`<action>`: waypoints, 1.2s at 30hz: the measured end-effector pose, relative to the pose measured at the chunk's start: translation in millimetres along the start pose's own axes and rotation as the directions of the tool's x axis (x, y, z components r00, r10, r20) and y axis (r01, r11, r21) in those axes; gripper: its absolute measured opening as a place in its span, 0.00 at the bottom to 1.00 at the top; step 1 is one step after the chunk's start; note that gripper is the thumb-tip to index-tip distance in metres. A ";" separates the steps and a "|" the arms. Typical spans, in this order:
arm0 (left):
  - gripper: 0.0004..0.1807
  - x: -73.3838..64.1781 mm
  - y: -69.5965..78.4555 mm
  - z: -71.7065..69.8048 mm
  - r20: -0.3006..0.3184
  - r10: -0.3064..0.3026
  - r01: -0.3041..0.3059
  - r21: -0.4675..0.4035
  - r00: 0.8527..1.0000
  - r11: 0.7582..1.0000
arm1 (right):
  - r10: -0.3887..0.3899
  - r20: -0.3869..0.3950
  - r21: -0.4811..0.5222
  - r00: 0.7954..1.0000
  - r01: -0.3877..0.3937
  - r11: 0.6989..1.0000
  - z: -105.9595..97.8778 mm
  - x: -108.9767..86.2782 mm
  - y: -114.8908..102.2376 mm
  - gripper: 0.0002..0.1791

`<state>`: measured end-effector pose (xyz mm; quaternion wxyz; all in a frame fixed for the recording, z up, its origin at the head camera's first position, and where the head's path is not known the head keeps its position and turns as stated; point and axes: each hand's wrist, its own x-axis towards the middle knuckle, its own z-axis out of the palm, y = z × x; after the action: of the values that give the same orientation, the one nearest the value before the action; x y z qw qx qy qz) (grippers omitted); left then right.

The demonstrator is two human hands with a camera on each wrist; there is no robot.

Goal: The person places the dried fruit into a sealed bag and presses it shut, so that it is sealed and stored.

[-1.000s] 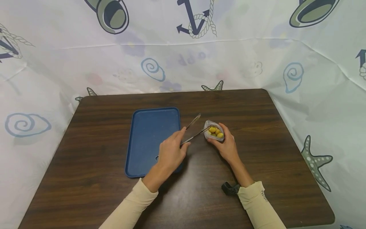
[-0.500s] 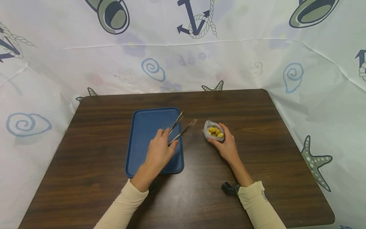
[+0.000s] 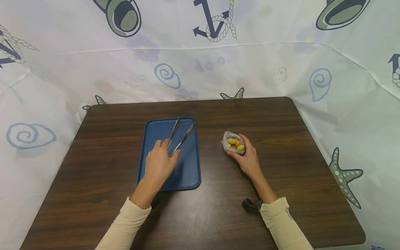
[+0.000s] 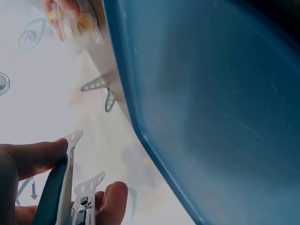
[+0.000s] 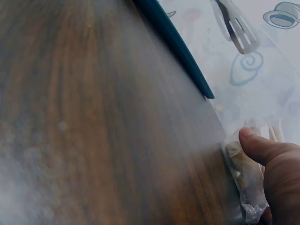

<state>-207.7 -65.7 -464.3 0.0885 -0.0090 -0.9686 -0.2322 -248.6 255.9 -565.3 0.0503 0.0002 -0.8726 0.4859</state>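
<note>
My left hand [image 3: 158, 163] grips metal tongs [image 3: 183, 139] above the blue tray [image 3: 189, 175]. The two arms of the tongs stand apart, and I see nothing between their tips. In the left wrist view the tongs [image 4: 60, 192] show a teal strip and slotted ends between thumb and fingers. To the right of the tray, my right hand [image 3: 249, 160] holds a clear plastic bag [image 3: 226, 146] from its right side, thumb in front. Inside the bag's open top lie several small yellow rounded pieces [image 3: 233, 141], too small to name surely. The tray surface shows no pieces on it.
The dark wooden table [image 3: 300, 173] bears the tray and bag. A black strap piece [image 3: 251, 206] sits at the right wrist. Behind the table hangs a white sheet [image 3: 265, 59] printed with sea motifs.
My left hand has moved left with the tongs, from beside the bag to over the tray. The right hand and bag have stayed in place.
</note>
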 end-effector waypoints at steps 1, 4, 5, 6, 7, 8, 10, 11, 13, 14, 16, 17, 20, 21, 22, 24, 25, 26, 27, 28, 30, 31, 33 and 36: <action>0.34 0.5 -2.9 -1.2 -0.006 -0.004 0.004 0.015 1.000 1.000 | -0.002 -0.001 0.003 1.000 0.002 1.000 0.1 0.1 0.1 0.50; 0.34 1.5 -11.0 -5.2 -0.037 -0.005 0.007 0.054 0.999 0.999 | -0.006 -0.004 0.009 1.000 0.006 1.000 0.1 0.0 -0.4 0.49; 0.34 1.7 -13.5 -6.5 -0.049 -0.005 0.008 0.064 0.999 0.998 | -0.008 -0.003 0.009 1.000 0.008 1.000 0.0 -0.2 -0.7 0.49; 0.33 1.9 -16.0 -7.9 -0.060 -0.006 0.010 0.071 0.998 0.997 | -0.007 -0.003 0.007 1.000 0.007 1.000 0.2 -0.2 -0.6 0.49; 0.33 2.2 -18.3 -8.9 -0.069 -0.009 0.014 0.075 0.998 0.997 | -0.007 -0.002 0.005 1.000 0.007 1.000 0.0 -0.2 -0.8 0.49; 0.33 2.4 -20.2 -10.2 -0.078 -0.013 0.019 0.077 0.997 0.997 | -0.007 -0.002 0.003 1.000 0.007 1.000 0.0 -0.3 -1.0 0.49; 0.32 3.2 -24.5 -12.1 -0.082 -0.032 0.038 0.076 0.996 0.996 | -0.005 0.000 0.000 1.000 0.005 1.000 -0.2 -0.6 -1.5 0.49; 0.33 3.9 -26.6 -13.2 -0.081 -0.044 0.050 0.075 0.996 0.996 | -0.004 0.000 0.001 1.000 0.004 1.000 -0.3 -0.8 -1.7 0.49; 0.33 5.4 -30.5 -15.8 -0.072 -0.078 0.083 0.065 0.994 0.994 | -0.001 0.002 0.000 1.000 0.001 1.000 -0.5 -1.2 -2.1 0.49; 0.34 6.3 -32.6 -17.3 -0.068 -0.096 0.100 0.059 0.993 0.993 | -0.001 0.003 0.000 1.000 0.001 1.000 -0.6 -1.4 -2.1 0.49; 0.34 8.5 -37.4 -20.5 -0.061 -0.133 0.135 0.046 0.989 0.990 | 0.002 0.002 -0.001 1.000 -0.002 1.000 -0.6 -1.5 -2.3 0.48; 0.35 9.5 -39.8 -22.2 -0.060 -0.150 0.152 0.037 0.987 0.988 | 0.004 0.003 -0.001 1.000 -0.004 1.000 -0.7 -1.5 -2.1 0.48; 0.35 13.0 -48.2 -27.4 -0.068 -0.184 0.186 0.022 0.980 0.982 | 0.007 0.006 -0.003 1.000 -0.006 1.000 -0.9 -1.1 -1.4 0.48; 0.36 13.9 -51.2 -29.0 -0.072 -0.191 0.192 0.017 0.979 0.981 | 0.007 0.005 -0.002 1.000 -0.007 1.000 -1.0 -0.8 -1.4 0.48; 0.36 14.7 -54.1 -30.2 -0.077 -0.195 0.197 0.015 0.978 0.980 | 0.005 0.005 -0.003 1.000 -0.005 1.000 -1.2 -0.8 -1.4 0.48; 0.36 15.9 -60.0 -32.3 -0.084 -0.202 0.204 0.017 0.976 0.979 | 0.003 0.006 -0.006 1.000 -0.003 1.000 -1.4 -0.6 -1.1 0.48; 0.36 16.2 -62.6 -33.2 -0.086 -0.207 0.210 0.018 0.974 0.978 | 0.001 0.005 -0.006 1.000 -0.001 1.000 -1.6 -0.7 -1.2 0.49; 0.36 16.5 -65.3 -33.8 -0.090 -0.213 0.216 0.019 0.973 0.976 | -0.001 0.004 -0.006 1.000 0.001 1.000 -1.6 -0.6 -1.2 0.49; 0.36 16.8 -67.9 -34.5 -0.090 -0.217 0.220 0.021 0.972 0.975 | -0.003 0.005 -0.006 1.000 0.003 1.000 -1.7 -0.7 -1.4 0.49; 0.36 17.1 -70.4 -34.9 -0.091 -0.224 0.227 0.025 0.970 0.973 | -0.003 0.005 -0.007 1.000 0.003 1.000 -1.7 -0.9 -1.4 0.49; 0.36 17.9 -75.3 -35.7 -0.084 -0.241 0.245 0.031 0.967 0.969 | -0.001 0.006 -0.003 1.000 0.001 1.000 -1.8 -1.3 -1.7 0.49; 0.36 18.4 -78.0 -35.8 -0.081 -0.251 0.254 0.033 0.965 0.967 | 0.000 0.008 -0.003 1.000 0.000 1.000 -1.8 -1.4 -1.7 0.49; 0.36 19.5 -83.8 -36.1 -0.074 -0.271 0.274 0.035 0.960 0.961 | 0.004 0.012 -0.003 1.000 -0.004 1.000 -1.8 -1.5 -1.8 0.49; 0.37 21.6 -92.8 -36.5 -0.067 -0.308 0.311 0.035 0.949 0.950 | 0.010 0.013 -0.006 1.000 -0.010 1.000 -1.5 -1.4 -1.2 0.49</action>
<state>-228.3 -165.5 -470.1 0.0805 0.1519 -0.9599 -0.2214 -247.0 256.5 -563.6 0.0422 -0.0011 -0.8744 0.4834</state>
